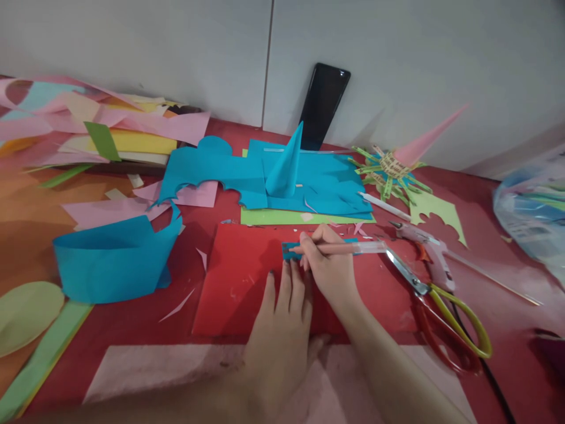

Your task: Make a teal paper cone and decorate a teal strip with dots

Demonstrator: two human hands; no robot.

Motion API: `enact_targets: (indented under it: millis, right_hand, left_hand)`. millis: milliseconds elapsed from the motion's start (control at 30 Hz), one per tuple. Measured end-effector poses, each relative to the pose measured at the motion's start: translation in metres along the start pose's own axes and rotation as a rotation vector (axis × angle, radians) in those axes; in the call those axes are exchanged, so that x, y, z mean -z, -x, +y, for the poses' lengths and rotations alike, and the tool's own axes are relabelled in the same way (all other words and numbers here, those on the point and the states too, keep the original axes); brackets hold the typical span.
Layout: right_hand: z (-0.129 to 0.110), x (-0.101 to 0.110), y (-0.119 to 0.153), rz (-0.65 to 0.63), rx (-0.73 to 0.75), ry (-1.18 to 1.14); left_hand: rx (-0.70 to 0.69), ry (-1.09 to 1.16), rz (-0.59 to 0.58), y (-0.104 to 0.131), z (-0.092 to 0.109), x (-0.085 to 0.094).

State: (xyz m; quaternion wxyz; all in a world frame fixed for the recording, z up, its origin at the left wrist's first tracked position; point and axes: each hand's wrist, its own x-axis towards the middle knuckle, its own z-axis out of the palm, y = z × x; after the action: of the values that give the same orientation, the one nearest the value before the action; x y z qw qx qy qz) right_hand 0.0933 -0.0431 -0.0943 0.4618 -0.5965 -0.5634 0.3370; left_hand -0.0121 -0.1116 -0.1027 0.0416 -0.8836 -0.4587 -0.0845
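Nearest, a pale pink sheet (145, 371) lay along the near edge of the red sheet (238, 282). Over the red sheet's middle, the left hand (280, 335) rested palm down with its fingers modestly spread and nothing in their grip; their tips reached the near edge of a small blue strip (286, 250) (whether they pressed on it, I could not tell). The right hand (333, 271) held a pen (373, 247) in closed fingers, low over the strip, which lay on the red sheet's far half.

The strip could have slid or turned under the pen, I judged, had the left fingertips borne on it too lightly, and the right hand, covering much of it, could have hidden a stray or smudged mark. The pen's point faced left and its long axis ran left to right, roughly along the strip's own.

Right of the red sheet, the open-bladed scissors (422, 288) reached over its edge, where a sideways sweep of the right hand could have knocked them. A glue gun (426, 244) lay just beyond them. Left of the red sheet stood a blue paper band (110, 271); beyond it, a blue cone (285, 171) stood upright, and farthest, a phone (324, 100) leaned against the wall (176, 53).
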Motion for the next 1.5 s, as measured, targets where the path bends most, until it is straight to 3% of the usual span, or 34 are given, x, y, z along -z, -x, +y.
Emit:
enact_targets:
  millis: [967,1200,1500]
  right_hand:
    - [-0.0003,0.0003,-0.0002,-0.020,-0.024,0.010]
    - [0.0003,0.0011,-0.0010,0.035,-0.043,-0.132]
    - [-0.0048,0.0019,0.0011,0.122,-0.012,-0.081]
  left_hand:
    - [0.000,-0.017,0.004,-0.0018,0.0003,0.0023]
    - [0.019,-0.019,-0.006,-0.0014,0.0002,0.0020]
    - [0.028,0.028,-0.012,0.0024,0.0000,-0.0007]
